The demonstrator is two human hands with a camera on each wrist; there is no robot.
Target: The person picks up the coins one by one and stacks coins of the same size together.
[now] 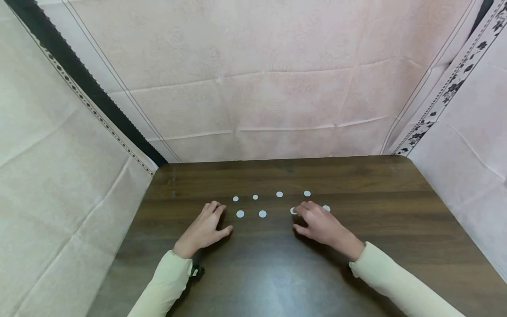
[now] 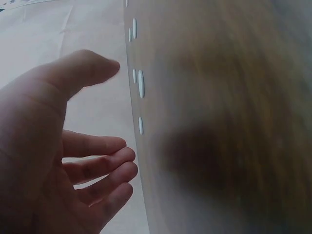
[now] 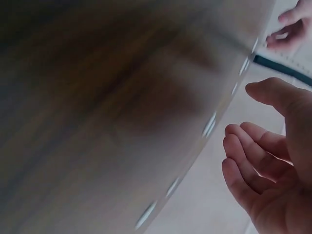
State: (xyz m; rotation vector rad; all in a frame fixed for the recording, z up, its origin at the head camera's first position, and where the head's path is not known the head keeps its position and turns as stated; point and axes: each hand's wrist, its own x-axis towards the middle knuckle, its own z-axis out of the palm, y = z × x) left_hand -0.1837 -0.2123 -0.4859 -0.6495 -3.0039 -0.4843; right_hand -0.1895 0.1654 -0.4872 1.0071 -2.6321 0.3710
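Several small white discs lie in two rows on the brown wooden table [image 1: 253,281]. My left hand [image 1: 203,230] hovers low over the table, just left of the front row's leftmost disc [image 1: 240,214]. Its thumb stands apart from gently bent fingers, and nothing lies between them in the left wrist view. My right hand [image 1: 321,225] is over the right part of the front row. It partly covers one white disc [image 1: 292,211] in the head view, and another disc [image 1: 326,208] shows just behind its knuckles. In the right wrist view its fingers are loosely bent and hold nothing.
The back row includes a disc [image 1: 307,193] at its right and a smaller disc [image 1: 236,199] at its left. Pale cloth [image 1: 253,101] hangs behind the table's far edge and along both sides. A dark strap [image 1: 196,272] sits at the left wrist.
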